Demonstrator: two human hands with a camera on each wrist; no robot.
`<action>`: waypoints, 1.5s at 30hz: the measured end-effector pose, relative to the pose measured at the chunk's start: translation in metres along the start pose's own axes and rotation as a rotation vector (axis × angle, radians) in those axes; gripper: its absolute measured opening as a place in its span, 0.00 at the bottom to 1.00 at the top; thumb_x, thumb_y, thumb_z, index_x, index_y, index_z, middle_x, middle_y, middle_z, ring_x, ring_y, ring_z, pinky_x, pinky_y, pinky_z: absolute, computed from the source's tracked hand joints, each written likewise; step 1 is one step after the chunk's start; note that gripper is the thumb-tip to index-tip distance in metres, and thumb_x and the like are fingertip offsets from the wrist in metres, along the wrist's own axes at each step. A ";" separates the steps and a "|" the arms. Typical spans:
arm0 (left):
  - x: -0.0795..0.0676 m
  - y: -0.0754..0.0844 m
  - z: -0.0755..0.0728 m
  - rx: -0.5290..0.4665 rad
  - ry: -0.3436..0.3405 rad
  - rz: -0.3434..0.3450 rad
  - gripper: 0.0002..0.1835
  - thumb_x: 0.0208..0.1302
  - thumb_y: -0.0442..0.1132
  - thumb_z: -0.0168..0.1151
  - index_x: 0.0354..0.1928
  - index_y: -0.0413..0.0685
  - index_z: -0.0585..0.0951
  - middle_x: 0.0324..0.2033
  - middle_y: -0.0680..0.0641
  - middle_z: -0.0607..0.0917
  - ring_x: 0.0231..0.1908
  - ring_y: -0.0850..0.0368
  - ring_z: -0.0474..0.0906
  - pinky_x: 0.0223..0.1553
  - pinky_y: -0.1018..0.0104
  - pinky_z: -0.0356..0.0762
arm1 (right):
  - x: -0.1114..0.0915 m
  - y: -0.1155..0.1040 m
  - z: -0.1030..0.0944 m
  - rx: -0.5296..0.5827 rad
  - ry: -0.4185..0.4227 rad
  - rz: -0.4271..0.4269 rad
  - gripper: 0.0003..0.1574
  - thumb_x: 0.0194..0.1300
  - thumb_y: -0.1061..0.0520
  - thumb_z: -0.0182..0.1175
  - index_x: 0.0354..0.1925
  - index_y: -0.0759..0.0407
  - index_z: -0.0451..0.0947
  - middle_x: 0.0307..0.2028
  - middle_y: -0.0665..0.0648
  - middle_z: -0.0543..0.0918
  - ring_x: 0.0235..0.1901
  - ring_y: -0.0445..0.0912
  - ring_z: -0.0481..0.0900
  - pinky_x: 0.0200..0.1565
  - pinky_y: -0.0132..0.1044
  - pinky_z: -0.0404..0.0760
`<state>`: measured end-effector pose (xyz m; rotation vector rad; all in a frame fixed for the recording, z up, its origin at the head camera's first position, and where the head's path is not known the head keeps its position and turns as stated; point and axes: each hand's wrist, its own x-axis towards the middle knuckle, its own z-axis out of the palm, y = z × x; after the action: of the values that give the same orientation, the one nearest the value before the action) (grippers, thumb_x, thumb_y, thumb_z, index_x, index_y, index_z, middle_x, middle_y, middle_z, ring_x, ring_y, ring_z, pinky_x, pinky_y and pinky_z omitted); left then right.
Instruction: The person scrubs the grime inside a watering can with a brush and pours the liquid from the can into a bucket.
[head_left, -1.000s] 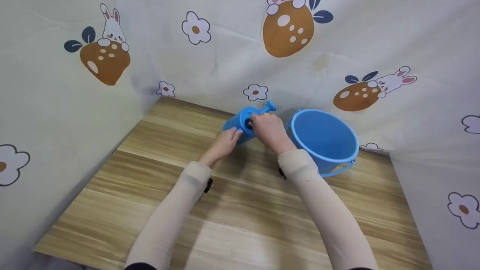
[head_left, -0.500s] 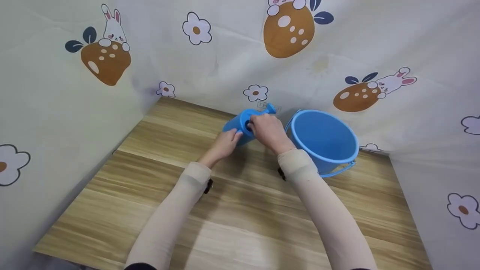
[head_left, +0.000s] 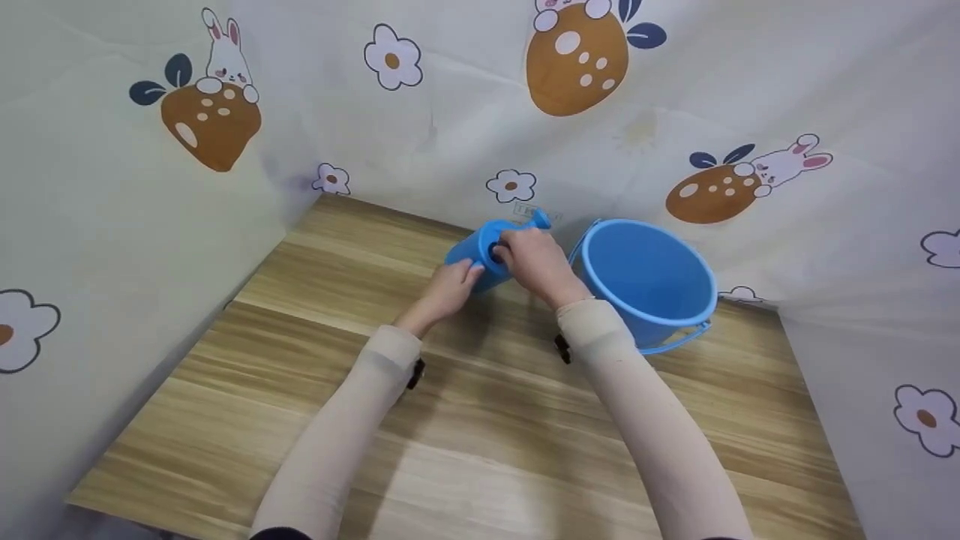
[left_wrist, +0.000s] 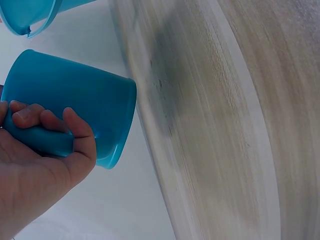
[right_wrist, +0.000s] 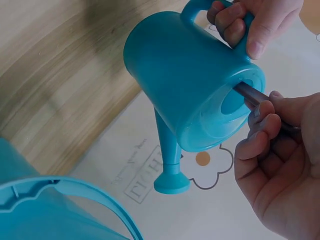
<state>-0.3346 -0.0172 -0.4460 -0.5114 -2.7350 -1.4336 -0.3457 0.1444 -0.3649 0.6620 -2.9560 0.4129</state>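
Observation:
A blue watering can is tilted above the table, its top opening turned toward the person. My left hand grips its side handle, with the fingers curled round it in the left wrist view. Between thumb and fingers, my right hand pinches a dark, thin rod-like handle. The rod's far end goes into the can's opening and is hidden inside, so its kind cannot be told. The can's spout points toward the back wall.
Just right of the right hand stands a blue bucket, its handle hanging down in front. The wood-grain table meets cloth walls printed with rabbits and flowers at the back and sides.
The watering can has sunk very slightly. Both hands keep their hold and have hardly moved; the bucket stays where it was.

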 end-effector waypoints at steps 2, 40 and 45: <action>0.000 -0.001 0.000 -0.008 0.002 -0.002 0.16 0.81 0.43 0.41 0.35 0.40 0.72 0.26 0.51 0.65 0.31 0.55 0.66 0.40 0.59 0.71 | 0.000 0.000 0.001 0.008 0.001 0.001 0.18 0.76 0.49 0.53 0.49 0.61 0.81 0.36 0.59 0.86 0.35 0.50 0.86 0.44 0.44 0.86; -0.004 -0.005 -0.001 -0.015 0.023 0.003 0.17 0.81 0.43 0.42 0.36 0.39 0.72 0.27 0.50 0.65 0.35 0.50 0.70 0.46 0.53 0.74 | 0.005 -0.001 0.016 -0.169 0.161 -0.090 0.20 0.75 0.48 0.54 0.46 0.60 0.84 0.33 0.61 0.88 0.34 0.55 0.88 0.42 0.48 0.86; -0.005 -0.006 -0.002 -0.025 0.031 0.020 0.17 0.80 0.43 0.42 0.35 0.39 0.71 0.26 0.51 0.64 0.33 0.52 0.68 0.43 0.56 0.73 | 0.005 0.002 0.018 -0.216 0.154 -0.086 0.19 0.74 0.49 0.55 0.45 0.62 0.84 0.31 0.62 0.87 0.32 0.55 0.87 0.41 0.48 0.87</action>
<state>-0.3321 -0.0231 -0.4508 -0.5111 -2.6835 -1.4603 -0.3511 0.1395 -0.3820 0.6943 -2.7620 0.1279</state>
